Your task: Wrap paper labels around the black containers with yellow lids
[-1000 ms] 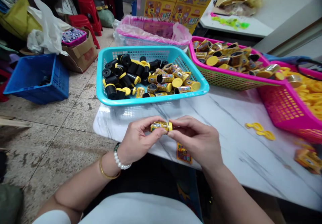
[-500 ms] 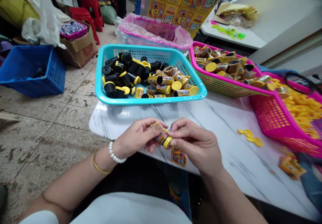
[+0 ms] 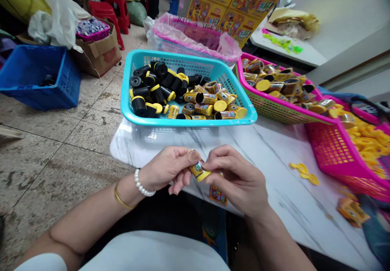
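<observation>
A small yellow-capped canister with a printed label point(image 3: 197, 170) is pinched between both my hands above the near edge of the marble table point(image 3: 274, 157). My left hand point(image 3: 169, 168) grips its upper end with thumb and fingers closed. My right hand point(image 3: 236, 179) holds the capped lower end, fingers curled round it. A printed sticker point(image 3: 218, 194) lies on the table just under my right hand. Ahead stands a turquoise basket point(image 3: 189, 120) with black canisters on its left and labelled ones on its right.
A pink basket point(image 3: 274, 108) of labelled canisters sits at the right, another pink basket point(image 3: 338, 157) of yellow caps beyond it. Two yellow pieces point(image 3: 303, 172) lie on the table. A blue crate point(image 3: 33, 80), cardboard box and red stools stand on the floor at left.
The canister went from lying level between my fingertips to tilted, cap end down toward me. My hands drew slightly closer to the table edge.
</observation>
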{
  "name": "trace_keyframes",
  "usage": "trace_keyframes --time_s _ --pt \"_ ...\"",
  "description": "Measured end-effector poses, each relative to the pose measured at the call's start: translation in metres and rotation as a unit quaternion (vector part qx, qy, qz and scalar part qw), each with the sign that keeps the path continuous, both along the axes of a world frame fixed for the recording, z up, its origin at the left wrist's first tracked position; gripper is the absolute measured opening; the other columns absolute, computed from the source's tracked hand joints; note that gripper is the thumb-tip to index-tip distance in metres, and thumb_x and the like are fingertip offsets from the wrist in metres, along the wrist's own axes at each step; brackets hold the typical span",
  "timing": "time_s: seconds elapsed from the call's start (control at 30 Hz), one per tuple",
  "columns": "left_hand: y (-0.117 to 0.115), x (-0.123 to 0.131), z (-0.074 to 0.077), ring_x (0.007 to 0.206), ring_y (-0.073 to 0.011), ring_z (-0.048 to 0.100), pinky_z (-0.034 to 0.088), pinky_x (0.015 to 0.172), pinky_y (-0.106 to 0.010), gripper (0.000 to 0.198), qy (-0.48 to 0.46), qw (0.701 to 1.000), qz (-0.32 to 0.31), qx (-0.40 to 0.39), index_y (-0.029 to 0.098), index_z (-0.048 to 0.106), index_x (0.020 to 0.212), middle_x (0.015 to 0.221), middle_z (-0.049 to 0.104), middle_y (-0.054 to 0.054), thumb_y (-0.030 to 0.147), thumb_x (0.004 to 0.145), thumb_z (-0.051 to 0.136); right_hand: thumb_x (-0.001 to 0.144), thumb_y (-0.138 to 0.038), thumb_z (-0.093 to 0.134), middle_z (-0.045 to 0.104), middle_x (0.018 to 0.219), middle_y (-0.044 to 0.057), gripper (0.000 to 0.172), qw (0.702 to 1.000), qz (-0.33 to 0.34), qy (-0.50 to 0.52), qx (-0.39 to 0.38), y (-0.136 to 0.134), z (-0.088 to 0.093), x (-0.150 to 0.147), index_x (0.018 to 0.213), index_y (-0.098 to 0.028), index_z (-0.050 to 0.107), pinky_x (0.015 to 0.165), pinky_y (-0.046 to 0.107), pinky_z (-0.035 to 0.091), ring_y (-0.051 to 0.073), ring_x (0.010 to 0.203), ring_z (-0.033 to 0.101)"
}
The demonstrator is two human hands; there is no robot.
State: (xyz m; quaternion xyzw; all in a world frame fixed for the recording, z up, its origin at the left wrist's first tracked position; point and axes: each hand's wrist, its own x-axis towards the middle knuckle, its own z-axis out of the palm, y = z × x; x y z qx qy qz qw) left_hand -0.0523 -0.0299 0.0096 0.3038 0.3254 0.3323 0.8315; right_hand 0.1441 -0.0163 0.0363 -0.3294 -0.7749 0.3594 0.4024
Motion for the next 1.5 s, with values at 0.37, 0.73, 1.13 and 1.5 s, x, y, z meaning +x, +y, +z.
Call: trace_keyframes --time_s 0.37,0.73,1.13,1.5 --pt "0.001 0.009 0.010 0.037 -0.0021 0.039 0.025 0.036 -0.015 0.056 0.055 0.994 0.080 0.057 0.016 0.058 0.076 0.052 0.051 0.007 0.067 0.068 0.079 0.079 -0.019 0.082 0.061 0.094 0.002 0.029 0.998 -0.066 0.019 -0.002 -0.011 -0.010 0.000 0.106 -0.030 0.077 0.066 0.027 0.061 0.013 0.073 0.068" --pt "0.002 0.016 0.003 0.051 -0.0059 0.051 0.038 0.050 -0.019 0.047 0.079 0.985 0.119 0.096 0.014 0.064 0.086 0.063 0.060 0.004 0.055 0.072 0.082 0.077 -0.030 0.084 0.078 0.084 0.006 0.016 0.966 -0.219 0.055 -0.124 -0.022 -0.018 -0.009 0.090 -0.021 0.079 0.065 0.031 0.066 0.019 0.073 0.074" --pt "-0.002 0.008 -0.003 0.034 -0.0071 0.051 0.034 0.031 -0.015 0.058 -0.016 0.998 0.045 0.047 0.018 0.057 0.095 0.056 0.065 0.003 0.068 0.073 0.075 0.075 -0.023 0.086 0.064 0.087 -0.001 0.009 0.938 -0.032 0.184 -0.293 -0.001 -0.013 -0.001 0.081 -0.026 0.081 0.050 0.026 0.065 0.012 0.055 0.070" --pt "0.000 0.010 -0.006 0.034 -0.0083 0.052 0.035 0.031 -0.015 0.068 -0.016 0.999 0.039 0.020 0.016 0.048 0.111 0.058 0.065 0.005 0.057 0.070 0.083 0.083 -0.017 0.078 0.068 0.092 0.004 0.016 0.987 -0.091 -0.043 0.123 0.006 0.009 -0.009 0.096 -0.027 0.078 0.070 0.026 0.062 0.016 0.082 0.070"
